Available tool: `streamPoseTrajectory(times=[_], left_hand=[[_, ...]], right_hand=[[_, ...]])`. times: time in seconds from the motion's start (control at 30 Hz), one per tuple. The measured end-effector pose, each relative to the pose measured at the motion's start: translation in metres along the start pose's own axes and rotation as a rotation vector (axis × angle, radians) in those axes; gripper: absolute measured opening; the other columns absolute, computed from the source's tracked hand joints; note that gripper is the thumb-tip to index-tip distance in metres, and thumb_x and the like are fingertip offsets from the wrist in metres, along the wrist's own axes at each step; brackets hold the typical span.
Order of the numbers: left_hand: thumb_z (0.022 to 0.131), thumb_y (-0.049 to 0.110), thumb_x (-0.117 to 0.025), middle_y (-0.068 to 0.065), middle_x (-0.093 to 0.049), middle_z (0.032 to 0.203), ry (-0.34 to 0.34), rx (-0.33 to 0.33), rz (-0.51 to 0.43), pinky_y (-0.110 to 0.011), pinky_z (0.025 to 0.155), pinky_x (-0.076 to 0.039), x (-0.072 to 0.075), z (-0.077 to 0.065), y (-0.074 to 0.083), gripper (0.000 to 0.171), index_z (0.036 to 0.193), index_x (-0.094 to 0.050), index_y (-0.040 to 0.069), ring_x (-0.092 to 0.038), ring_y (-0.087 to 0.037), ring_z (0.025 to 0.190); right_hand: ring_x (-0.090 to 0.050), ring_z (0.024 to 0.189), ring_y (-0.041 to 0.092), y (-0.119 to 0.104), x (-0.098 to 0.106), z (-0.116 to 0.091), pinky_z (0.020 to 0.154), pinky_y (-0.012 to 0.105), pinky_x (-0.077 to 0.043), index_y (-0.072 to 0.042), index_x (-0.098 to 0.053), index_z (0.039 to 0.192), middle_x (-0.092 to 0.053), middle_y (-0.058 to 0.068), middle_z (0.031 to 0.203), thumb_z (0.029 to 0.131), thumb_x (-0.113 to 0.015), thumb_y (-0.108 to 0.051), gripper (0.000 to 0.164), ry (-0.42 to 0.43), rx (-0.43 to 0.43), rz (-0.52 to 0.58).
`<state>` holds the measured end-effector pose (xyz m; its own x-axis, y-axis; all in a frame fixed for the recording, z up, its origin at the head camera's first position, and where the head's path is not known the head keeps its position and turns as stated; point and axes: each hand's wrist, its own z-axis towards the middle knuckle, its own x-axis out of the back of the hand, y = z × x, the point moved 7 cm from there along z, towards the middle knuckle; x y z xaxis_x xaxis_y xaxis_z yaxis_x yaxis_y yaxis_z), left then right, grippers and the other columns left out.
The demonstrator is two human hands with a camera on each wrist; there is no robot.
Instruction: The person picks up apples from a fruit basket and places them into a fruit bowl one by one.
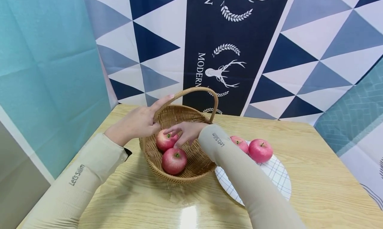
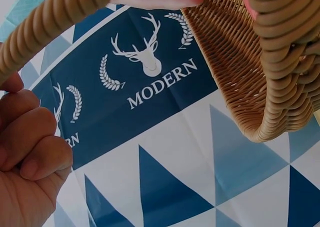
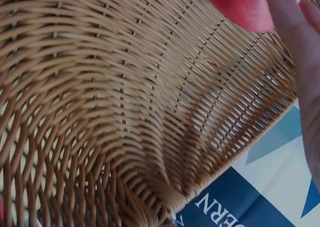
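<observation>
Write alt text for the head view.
A person's right hand reaches over two red apples inside a wicker basket while the left hand holds its handle. Two more apples rest on a white checked plate, partly hidden by the right sleeve, on a wooden table.

Pale wood-grain table (image 1: 317, 185) beneath the left hand (image 1: 136, 121), handled wicker basket (image 1: 179, 179) standing at that hand's grip, grid-lined white plate (image 1: 276, 177) lying right of it.
</observation>
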<state>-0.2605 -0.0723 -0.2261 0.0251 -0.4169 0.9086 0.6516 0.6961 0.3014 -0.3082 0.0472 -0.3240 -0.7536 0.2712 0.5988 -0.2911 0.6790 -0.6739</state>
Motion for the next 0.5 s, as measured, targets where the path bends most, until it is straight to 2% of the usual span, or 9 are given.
streamPoseTrajectory(times=[0.2,0.4,0.5], left_hand=[[0.078,0.001,-0.054,0.005,-0.03,0.051,0.004,-0.009,0.005,-0.027,0.043,-0.031,0.0,0.001,0.0,0.085,0.151,-0.017,0.022,-0.03,-0.011,0.043],[0.078,0.001,-0.054,0.005,-0.031,0.051,-0.003,0.004,-0.002,-0.026,0.043,-0.03,-0.001,0.001,-0.001,0.084,0.151,-0.017,0.021,-0.029,-0.01,0.043],[0.078,0.001,-0.054,0.005,-0.03,0.051,0.007,-0.001,-0.004,-0.026,0.043,-0.03,0.0,0.0,-0.001,0.085,0.151,-0.017,0.021,-0.029,-0.01,0.043]], right_hand=[[-0.049,0.115,0.016,0.002,-0.005,0.011,0.089,0.039,-0.048,-0.019,-0.051,0.139,-0.054,0.002,0.132,0.076,-0.077,-0.017,0.068,-0.008,0.023,-0.022],[-0.052,0.106,0.012,0.01,-0.013,0.013,0.085,0.045,-0.049,-0.017,-0.06,0.13,-0.059,-0.001,0.129,0.075,-0.073,-0.012,0.057,-0.073,-0.019,0.0],[-0.051,0.108,0.008,0.012,-0.017,0.014,0.081,0.038,-0.049,-0.016,-0.058,0.133,-0.055,0.0,0.135,0.073,-0.071,-0.008,0.061,-0.1,-0.025,0.027]])
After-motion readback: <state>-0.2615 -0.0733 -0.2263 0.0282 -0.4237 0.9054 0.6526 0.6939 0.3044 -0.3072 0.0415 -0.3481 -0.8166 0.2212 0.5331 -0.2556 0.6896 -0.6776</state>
